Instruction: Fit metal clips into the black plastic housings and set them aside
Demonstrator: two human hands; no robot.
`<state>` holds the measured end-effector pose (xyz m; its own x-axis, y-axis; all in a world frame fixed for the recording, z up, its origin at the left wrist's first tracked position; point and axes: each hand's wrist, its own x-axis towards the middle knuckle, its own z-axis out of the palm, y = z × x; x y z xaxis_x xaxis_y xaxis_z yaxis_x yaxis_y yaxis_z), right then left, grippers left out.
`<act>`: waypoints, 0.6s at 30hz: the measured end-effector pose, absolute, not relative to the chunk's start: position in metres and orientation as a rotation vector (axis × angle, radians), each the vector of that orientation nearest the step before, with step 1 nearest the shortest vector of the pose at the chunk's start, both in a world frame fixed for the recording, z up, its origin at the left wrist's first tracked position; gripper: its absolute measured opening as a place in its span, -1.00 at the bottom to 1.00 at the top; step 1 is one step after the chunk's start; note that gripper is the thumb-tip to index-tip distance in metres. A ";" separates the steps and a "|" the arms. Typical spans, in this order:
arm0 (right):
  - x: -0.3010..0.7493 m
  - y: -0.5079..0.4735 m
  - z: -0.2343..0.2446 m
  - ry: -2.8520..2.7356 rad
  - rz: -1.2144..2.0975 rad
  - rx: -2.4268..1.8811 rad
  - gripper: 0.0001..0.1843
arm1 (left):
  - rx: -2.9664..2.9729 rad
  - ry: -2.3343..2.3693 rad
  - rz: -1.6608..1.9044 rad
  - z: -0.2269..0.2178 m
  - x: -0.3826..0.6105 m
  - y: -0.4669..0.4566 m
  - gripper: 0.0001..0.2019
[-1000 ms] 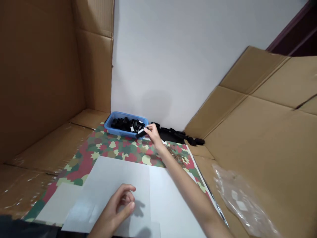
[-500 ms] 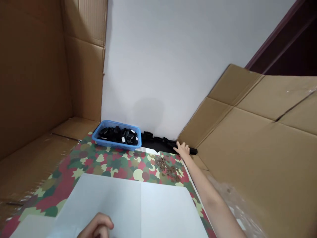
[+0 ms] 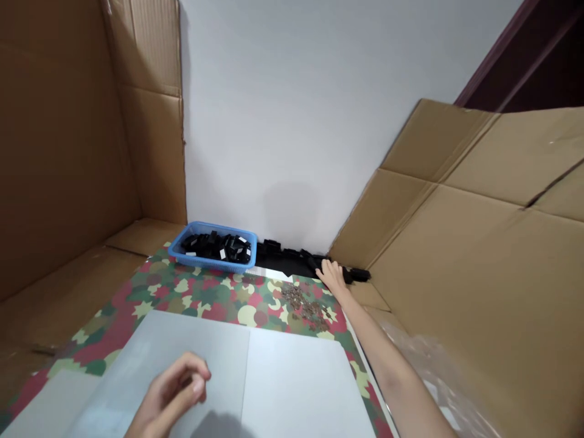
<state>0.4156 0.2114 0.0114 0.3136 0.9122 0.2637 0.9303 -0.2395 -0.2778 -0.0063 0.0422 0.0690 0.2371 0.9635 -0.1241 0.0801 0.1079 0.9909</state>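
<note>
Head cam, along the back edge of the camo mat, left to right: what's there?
Brown corrugated cardboard side panel → blue plastic basket of black pieces → row of black parts → tan cardboard flap

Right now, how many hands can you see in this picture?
2. The left hand is over the white sheet at the bottom; the right hand is at the black pieces by the wall. No others show.

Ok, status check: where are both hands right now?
Right hand on the black parts by the wall. Left hand curled above the white sheets, empty. Brown bits on the camouflage mat near the right wrist.
</note>
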 end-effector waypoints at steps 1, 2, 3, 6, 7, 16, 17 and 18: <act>0.413 0.208 0.014 -1.617 -0.041 -2.181 -0.76 | 1.293 1.105 0.925 0.074 -0.002 0.044 -0.65; 0.410 0.205 0.018 -1.595 -0.017 -2.149 -0.78 | 1.304 1.072 0.917 0.080 0.004 0.048 -0.68; 0.404 0.201 0.022 -1.577 0.006 -2.107 -0.80 | 1.298 1.042 0.917 0.084 0.011 0.054 -0.70; 0.372 0.184 0.036 -1.563 0.040 -1.925 -0.83 | 1.189 0.956 0.862 0.092 0.042 0.081 -0.74; 0.355 0.176 0.040 -1.573 0.038 -1.855 -0.83 | 1.114 0.963 0.861 0.092 0.054 0.092 -0.73; 0.261 0.113 0.056 -1.894 -0.034 -1.623 -0.85 | 0.702 0.784 0.944 0.100 0.124 0.157 -0.83; 0.273 0.115 0.058 -1.913 -0.050 -1.737 -0.83 | 0.663 0.759 0.929 0.105 0.124 0.161 -0.86; 0.287 0.118 0.058 -1.905 -0.060 -1.861 -0.81 | 0.626 0.739 0.916 0.111 0.123 0.163 -0.88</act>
